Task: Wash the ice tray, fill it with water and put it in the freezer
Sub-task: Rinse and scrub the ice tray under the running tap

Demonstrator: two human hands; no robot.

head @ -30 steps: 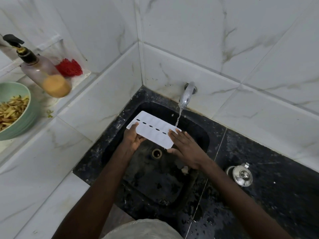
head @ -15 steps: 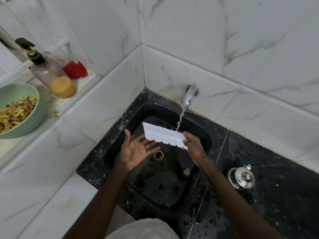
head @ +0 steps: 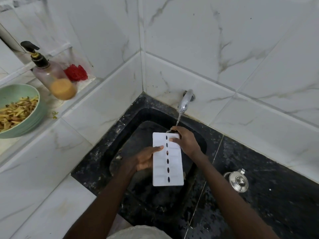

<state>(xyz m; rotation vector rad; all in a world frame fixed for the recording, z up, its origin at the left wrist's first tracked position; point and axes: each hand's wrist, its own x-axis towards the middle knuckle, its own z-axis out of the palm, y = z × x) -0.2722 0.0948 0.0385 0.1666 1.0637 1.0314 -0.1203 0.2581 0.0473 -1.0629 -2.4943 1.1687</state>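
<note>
A white ice tray [head: 174,169] with a middle row of dark oval holes is held lengthwise over the black sink [head: 143,200], its far end under the running water. My left hand [head: 146,159] grips its left long edge, thumb on top. My right hand [head: 186,142] holds the far right corner, fingers resting on the tray's surface. The metal tap [head: 185,100] on the back wall pours a thin stream that lands by my right hand's fingers at the tray's far end.
A pump soap bottle [head: 51,76] and a red scrubber [head: 76,73] stand on the left ledge beside a green bowl [head: 25,125] of yellow peelings. A small steel lidded pot [head: 238,181] sits on the wet black counter to the right of the sink.
The tray has been turned from lying crosswise to pointing away from me. My left hand, open half a second ago, has taken hold of its left edge again. My right hand has shifted to the far corner.
</note>
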